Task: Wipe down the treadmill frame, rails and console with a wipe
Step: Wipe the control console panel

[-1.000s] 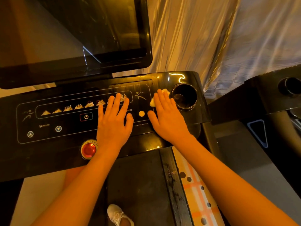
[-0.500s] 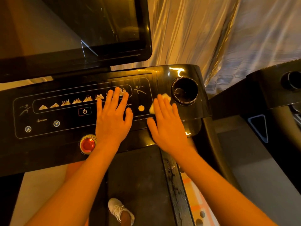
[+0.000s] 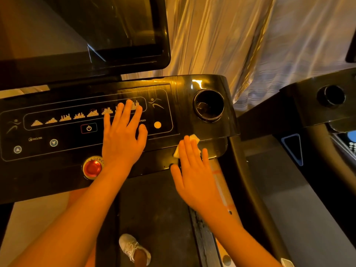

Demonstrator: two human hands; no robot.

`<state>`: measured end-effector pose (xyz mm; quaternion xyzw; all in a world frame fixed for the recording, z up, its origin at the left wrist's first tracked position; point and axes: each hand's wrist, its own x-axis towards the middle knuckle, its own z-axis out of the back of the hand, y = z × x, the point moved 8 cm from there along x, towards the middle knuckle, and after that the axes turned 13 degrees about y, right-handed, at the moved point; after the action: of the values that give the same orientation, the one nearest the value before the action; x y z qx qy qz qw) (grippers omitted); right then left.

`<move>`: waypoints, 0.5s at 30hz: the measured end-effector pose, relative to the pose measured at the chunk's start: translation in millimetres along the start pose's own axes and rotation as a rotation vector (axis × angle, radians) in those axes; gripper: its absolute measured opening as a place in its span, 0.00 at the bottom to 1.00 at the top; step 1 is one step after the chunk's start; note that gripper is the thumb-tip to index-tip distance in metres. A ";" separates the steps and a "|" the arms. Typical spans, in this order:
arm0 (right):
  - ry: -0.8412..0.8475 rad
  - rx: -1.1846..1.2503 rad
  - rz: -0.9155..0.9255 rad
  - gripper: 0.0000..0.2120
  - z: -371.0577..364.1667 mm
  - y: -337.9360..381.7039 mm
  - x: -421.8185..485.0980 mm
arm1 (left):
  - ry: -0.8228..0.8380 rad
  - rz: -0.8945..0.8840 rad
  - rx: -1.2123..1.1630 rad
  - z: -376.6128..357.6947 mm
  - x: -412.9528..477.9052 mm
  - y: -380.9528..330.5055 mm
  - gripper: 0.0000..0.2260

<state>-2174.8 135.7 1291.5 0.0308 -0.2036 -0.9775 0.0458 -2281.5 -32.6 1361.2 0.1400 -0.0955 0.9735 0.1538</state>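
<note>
r hand [image 3: 192, 176] fingers flat, pressing wipe [image 3: 194, 138] on console [image 3: 181, 89] edge; l hand [image 3: 123, 140] flat, spread.

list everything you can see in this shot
console: 1, glossy black, centre
screen: 1, black, above the console, top left
cup holder: 1, black, right end of the console
emergency button: 1, red, low on the console front
power button: 1, red outline, mid panel
wipe: 1, pale yellow, on the console's lower right edge
belt: 1, dark, below the console
curtain: 1, pale, striped, behind the console
second machine: 1, black, far right
shoe: 1, white, on the belt
left hand: 1, flat on the panel
right hand: 1, straight fingers pressing the wipe
</note>
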 end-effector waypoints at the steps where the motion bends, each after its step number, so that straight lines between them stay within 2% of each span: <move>1: 0.009 -0.009 -0.014 0.32 -5.1 -2.1 -4.0 | -0.002 0.001 -0.001 0.0 0.0 -0.2 0.24; 8: -0.046 -0.047 0.009 0.31 31.0 3.2 55.3 | 0.005 0.007 0.008 0.6 -0.5 -1.4 0.24; 15: 0.006 0.061 -0.018 0.31 -13.3 -6.5 -9.6 | 0.006 0.006 -0.005 1.4 -0.8 -1.8 0.24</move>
<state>-2164.7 137.4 1277.1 0.0369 -0.2330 -0.9711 0.0366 -2279.9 -31.5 1362.6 0.1364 -0.0977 0.9741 0.1515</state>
